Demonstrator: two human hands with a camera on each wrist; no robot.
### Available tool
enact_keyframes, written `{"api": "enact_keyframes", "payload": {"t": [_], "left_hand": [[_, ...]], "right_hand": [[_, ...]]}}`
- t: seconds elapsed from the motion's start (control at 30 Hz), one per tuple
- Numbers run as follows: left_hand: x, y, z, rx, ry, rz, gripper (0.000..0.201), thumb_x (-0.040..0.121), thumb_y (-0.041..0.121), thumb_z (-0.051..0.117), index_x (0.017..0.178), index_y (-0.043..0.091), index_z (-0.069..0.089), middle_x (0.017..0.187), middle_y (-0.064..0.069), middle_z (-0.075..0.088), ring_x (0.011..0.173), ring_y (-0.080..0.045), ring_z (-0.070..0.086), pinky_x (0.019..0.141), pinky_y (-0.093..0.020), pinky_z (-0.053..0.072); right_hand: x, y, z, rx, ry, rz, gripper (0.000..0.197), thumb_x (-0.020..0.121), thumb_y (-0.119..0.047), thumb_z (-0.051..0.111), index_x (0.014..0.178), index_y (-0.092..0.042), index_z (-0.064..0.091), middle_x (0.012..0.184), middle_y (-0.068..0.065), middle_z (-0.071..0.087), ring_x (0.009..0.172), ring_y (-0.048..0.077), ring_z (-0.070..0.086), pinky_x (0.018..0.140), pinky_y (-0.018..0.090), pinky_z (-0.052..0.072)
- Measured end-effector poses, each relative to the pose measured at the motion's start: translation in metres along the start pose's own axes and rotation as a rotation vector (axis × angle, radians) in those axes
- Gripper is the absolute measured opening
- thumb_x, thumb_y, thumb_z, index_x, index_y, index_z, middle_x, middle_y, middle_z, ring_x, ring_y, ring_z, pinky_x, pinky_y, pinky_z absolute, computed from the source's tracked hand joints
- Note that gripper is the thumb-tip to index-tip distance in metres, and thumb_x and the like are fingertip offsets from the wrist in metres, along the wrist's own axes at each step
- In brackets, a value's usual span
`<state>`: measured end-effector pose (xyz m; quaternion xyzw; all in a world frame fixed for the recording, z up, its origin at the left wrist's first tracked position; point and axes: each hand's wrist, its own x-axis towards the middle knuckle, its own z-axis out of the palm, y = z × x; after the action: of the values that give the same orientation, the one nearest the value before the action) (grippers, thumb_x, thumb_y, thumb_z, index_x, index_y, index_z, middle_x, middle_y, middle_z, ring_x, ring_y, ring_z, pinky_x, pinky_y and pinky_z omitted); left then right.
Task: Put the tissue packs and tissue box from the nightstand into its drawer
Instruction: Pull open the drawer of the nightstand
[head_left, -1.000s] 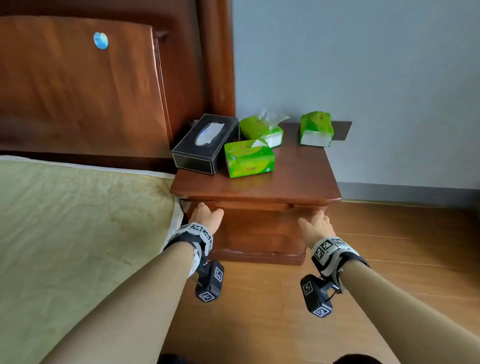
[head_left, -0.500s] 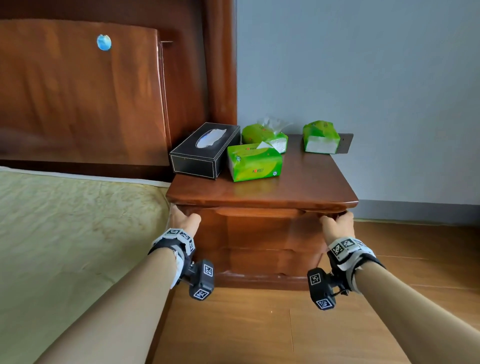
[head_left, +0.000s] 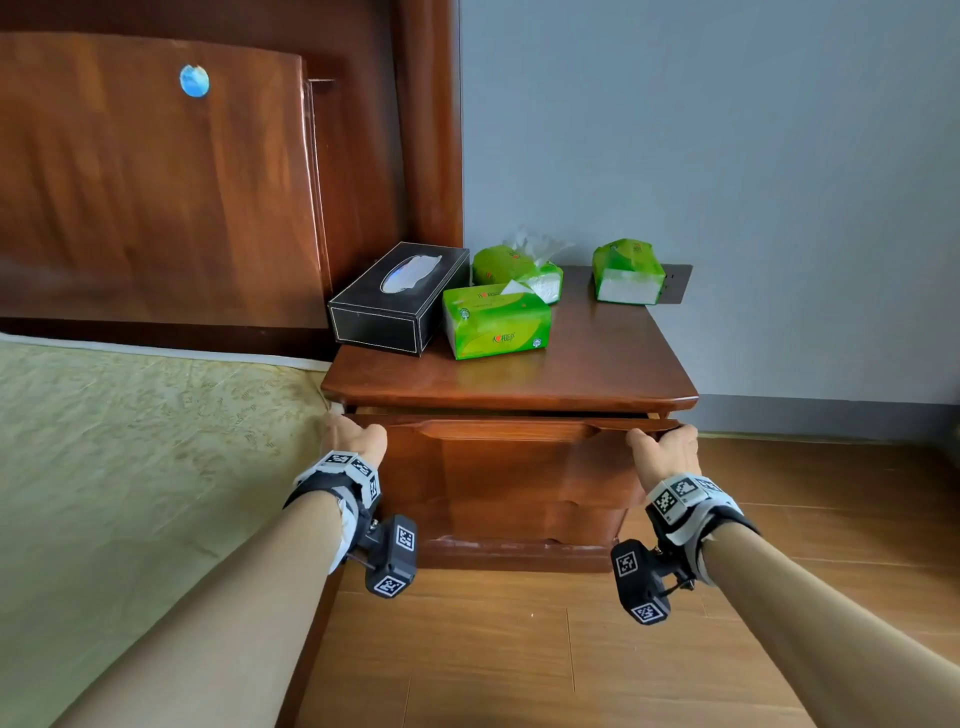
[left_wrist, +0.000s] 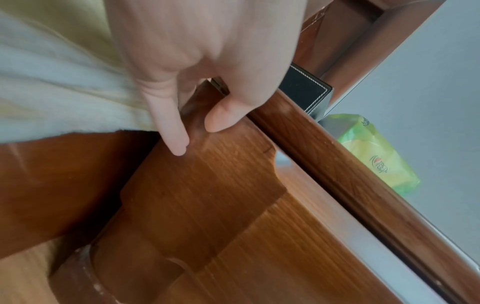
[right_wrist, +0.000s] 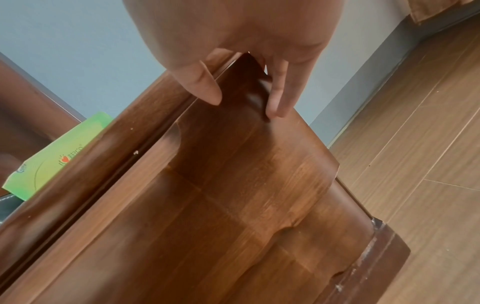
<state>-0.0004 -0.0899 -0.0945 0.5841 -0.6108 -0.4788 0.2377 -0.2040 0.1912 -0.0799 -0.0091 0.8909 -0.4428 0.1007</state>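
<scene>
A black tissue box stands at the back left of the wooden nightstand. Beside it lie three green tissue packs: one in front, one behind it with a tissue sticking out, one by the wall. My left hand grips the left end of the drawer front, and my right hand grips its right end. In the left wrist view my left hand pinches that edge, thumb on the front face. In the right wrist view my right hand does the same. A narrow dark gap shows above the drawer.
A bed with a yellow-green cover lies close on the left, touching the nightstand's side. The wooden headboard rises behind it. A grey wall stands behind the nightstand. Wooden floor spreads in front and to the right.
Both hands went from reaching at the drawer front to gripping its two ends. The drawer has come out a little, opening a gap under the top.
</scene>
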Motion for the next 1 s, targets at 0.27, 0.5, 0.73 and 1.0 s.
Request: {"api": "enact_keyframes", "payload": {"t": [0.27,0.5,0.73,1.0], "left_hand": [[-0.029,0.000,-0.025,0.184,-0.045,0.025,0.065,0.084,-0.005,0.047,0.145,0.002,0.024,0.146,-0.024,0.038,0.128,-0.044,0.046,0.107,-0.054,0.042],[-0.053,0.011,-0.025,0.917,-0.003,0.625,0.042,0.079,0.013,0.060,0.121,0.016,0.054,0.123,-0.009,0.057,0.115,-0.031,0.053,0.094,-0.043,0.047],[-0.059,0.025,-0.014,1.051,-0.128,0.795,0.032,0.086,0.019,0.072,0.117,0.024,0.067,0.116,-0.002,0.067,0.103,-0.029,0.065,0.081,-0.038,0.054],[-0.065,0.021,-0.027,1.104,-0.156,0.814,0.031,0.081,0.027,0.078,0.111,0.021,0.073,0.111,-0.004,0.071,0.106,-0.028,0.064,0.093,-0.042,0.048]], "right_hand": [[-0.018,0.013,-0.019,-0.106,-0.056,-0.006,0.074,0.078,-0.030,0.067,0.135,0.002,0.033,0.139,0.023,0.046,0.121,0.042,0.051,0.098,0.046,0.044],[-0.037,0.003,-0.014,-0.627,0.089,-0.576,0.055,0.076,-0.026,0.060,0.129,-0.017,0.051,0.127,0.008,0.053,0.121,0.031,0.045,0.102,0.041,0.040],[-0.042,-0.022,0.002,-0.769,-0.101,-0.755,0.049,0.083,-0.031,0.068,0.130,-0.022,0.057,0.124,0.002,0.059,0.120,0.026,0.051,0.099,0.039,0.044],[-0.049,-0.022,-0.007,-0.895,-0.185,-0.786,0.046,0.083,-0.039,0.072,0.123,-0.021,0.060,0.123,-0.002,0.060,0.116,0.024,0.057,0.081,0.036,0.046]]}}
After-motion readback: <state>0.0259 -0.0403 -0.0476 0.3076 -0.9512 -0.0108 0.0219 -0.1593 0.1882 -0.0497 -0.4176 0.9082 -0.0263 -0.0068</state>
